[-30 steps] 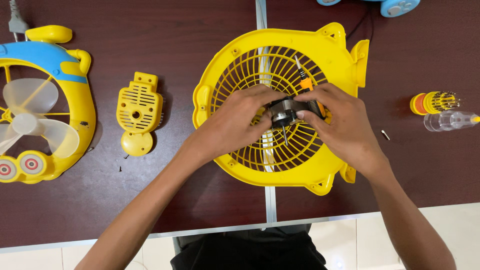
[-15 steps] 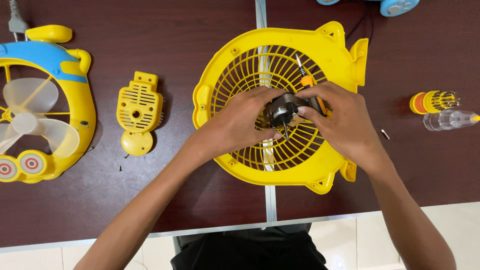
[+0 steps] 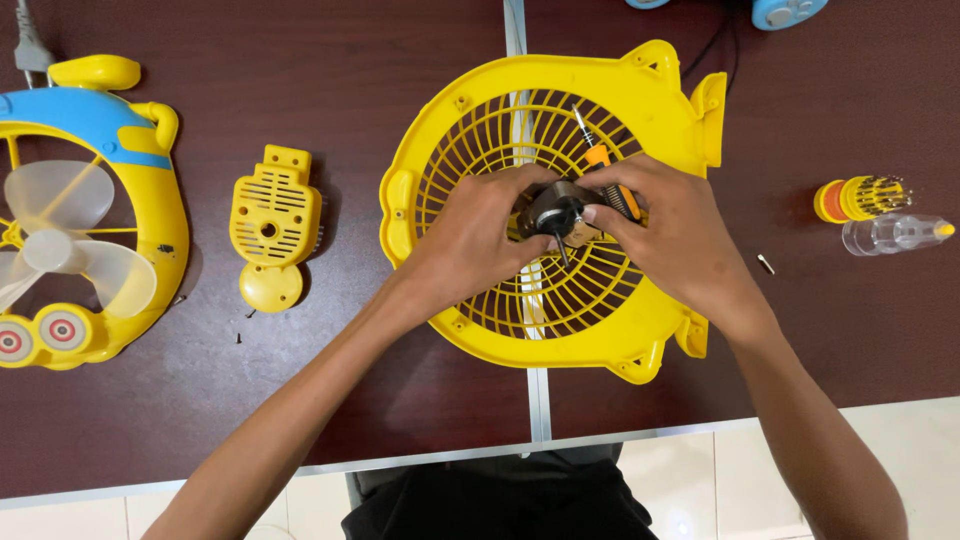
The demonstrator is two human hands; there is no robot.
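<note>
At the centre of the yellow fan grille [image 3: 480,140] on the dark bench [image 3: 350,110], a small motor [image 3: 553,212] is pinched between the left hand [image 3: 470,245] and right hand [image 3: 675,235], and could be dropped through slack fingers, bending its thin shaft.

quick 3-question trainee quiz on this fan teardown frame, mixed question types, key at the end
1. True or false: both hands grip the small motor at the middle of the yellow grille.
2. What lies on the grille just beyond the right hand? A) screwdriver B) scissors C) tape roll
3. Which side of the grille is the small yellow cover on, as the person sees it?

Key
1. True: left hand and right hand both hold it.
2. A, the orange-handled screwdriver.
3. The left, on the dark table, between the grille and the other fan.
</note>
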